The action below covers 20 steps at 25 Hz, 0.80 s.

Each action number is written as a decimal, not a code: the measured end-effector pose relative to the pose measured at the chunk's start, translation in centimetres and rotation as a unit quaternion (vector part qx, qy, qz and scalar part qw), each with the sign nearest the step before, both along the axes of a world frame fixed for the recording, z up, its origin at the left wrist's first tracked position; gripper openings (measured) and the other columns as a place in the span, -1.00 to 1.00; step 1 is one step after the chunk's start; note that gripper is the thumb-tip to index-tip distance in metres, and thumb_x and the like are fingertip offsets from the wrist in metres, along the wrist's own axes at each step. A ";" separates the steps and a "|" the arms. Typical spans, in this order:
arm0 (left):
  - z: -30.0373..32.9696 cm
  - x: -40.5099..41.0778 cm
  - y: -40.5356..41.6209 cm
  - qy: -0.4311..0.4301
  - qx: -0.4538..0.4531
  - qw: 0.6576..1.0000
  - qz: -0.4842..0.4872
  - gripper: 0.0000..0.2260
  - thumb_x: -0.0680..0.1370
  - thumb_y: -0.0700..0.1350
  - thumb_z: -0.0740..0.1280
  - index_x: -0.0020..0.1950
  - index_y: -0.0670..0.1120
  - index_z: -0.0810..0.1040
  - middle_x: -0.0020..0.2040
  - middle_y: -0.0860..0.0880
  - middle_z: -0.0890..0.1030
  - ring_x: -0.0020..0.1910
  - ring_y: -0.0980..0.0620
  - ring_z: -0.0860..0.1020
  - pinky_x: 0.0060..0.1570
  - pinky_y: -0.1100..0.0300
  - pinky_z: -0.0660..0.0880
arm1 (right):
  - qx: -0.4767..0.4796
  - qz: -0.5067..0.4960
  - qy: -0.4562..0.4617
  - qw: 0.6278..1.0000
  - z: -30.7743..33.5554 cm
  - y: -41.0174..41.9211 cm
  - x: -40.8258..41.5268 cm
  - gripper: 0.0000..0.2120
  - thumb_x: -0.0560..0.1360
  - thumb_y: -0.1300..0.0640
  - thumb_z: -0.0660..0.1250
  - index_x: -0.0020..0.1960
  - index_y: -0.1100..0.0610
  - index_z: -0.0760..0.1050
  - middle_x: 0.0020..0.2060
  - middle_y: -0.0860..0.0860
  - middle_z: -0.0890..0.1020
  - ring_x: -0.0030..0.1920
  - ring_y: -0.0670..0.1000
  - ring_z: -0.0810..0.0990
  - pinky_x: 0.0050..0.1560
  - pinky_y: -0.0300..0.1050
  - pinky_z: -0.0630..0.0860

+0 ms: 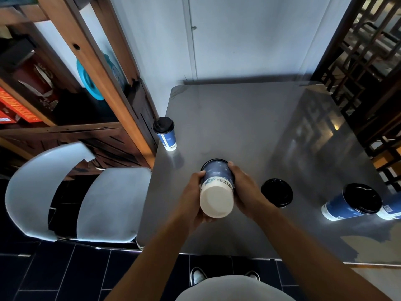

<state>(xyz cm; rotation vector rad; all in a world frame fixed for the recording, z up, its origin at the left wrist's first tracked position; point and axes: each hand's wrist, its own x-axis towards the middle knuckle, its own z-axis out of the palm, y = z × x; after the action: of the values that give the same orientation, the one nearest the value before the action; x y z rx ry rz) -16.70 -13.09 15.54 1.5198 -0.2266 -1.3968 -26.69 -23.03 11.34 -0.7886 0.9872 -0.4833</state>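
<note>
Cut off at the right frame edge: a half-seen cup. Mouth of the blue cup turned away, hard to make out; white base toward the camera. Held above the surface, clasped between left hand and right hand, fingers curled round both sides.

Café or tea shop, by the look: blue takeaway cup, lidded cups on steel table, white chair, wooden goods shelf, lattice screen.
</note>
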 end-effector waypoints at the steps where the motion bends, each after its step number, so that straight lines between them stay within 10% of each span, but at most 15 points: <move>1: 0.1 -0.1 0.0 0.001 0.003 1.000 0.001 -0.44 0.62 0.18 0.11 -0.43 0.07 0.71 -0.45 -0.04 0.62 -0.54 -0.02 0.58 -0.59 0.30 0.39 | -0.005 0.006 0.000 1.000 0.2 0.1 0.1 -0.52 0.66 -0.11 0.17 0.30 0.27 0.52 0.10 0.29 0.70 -0.06 0.16 0.72 -0.14 0.00 0.68; 8: 0.7 0.3 0.4 -0.112 0.015 0.993 -0.046 -0.39 0.62 0.31 0.04 -0.22 -0.12 0.61 -0.36 -0.22 0.53 -0.41 -0.13 0.49 -0.50 0.29 0.34 | -0.047 0.062 0.032 0.996 2.0 -0.1 -0.2 -0.54 0.67 -0.06 0.14 0.30 0.30 0.51 -0.09 0.22 0.69 -0.28 0.07 0.69 -0.30 -0.11 0.61; 12: 1.0 0.1 0.0 -0.067 0.006 0.997 -0.040 -0.40 0.60 0.27 0.17 0.07 -0.28 0.62 -0.25 -0.30 0.54 -0.39 -0.14 0.49 -0.48 0.26 0.31 | -0.066 0.072 0.047 0.994 2.2 -0.6 0.0 -0.55 0.65 -0.10 0.17 0.28 0.24 0.55 0.09 0.29 0.69 -0.08 0.20 0.65 0.06 0.17 0.60; 20: 0.9 -0.8 -0.3 0.013 0.008 0.998 0.063 -0.60 0.56 0.10 0.24 -0.25 -0.14 0.70 -0.23 -0.18 0.60 -0.32 -0.11 0.56 -0.14 0.09 0.41 | 0.020 0.026 -0.023 0.999 2.1 -0.6 -0.1 -0.54 0.61 -0.10 0.27 0.23 0.29 0.56 -0.02 0.24 0.74 -0.21 0.11 0.72 -0.12 -0.03 0.63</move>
<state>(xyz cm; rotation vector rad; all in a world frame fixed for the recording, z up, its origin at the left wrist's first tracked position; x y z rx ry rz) -17.50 -13.36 16.41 1.5021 -0.1009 -1.3207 -26.78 -23.66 13.40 -0.7628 0.9280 -0.4338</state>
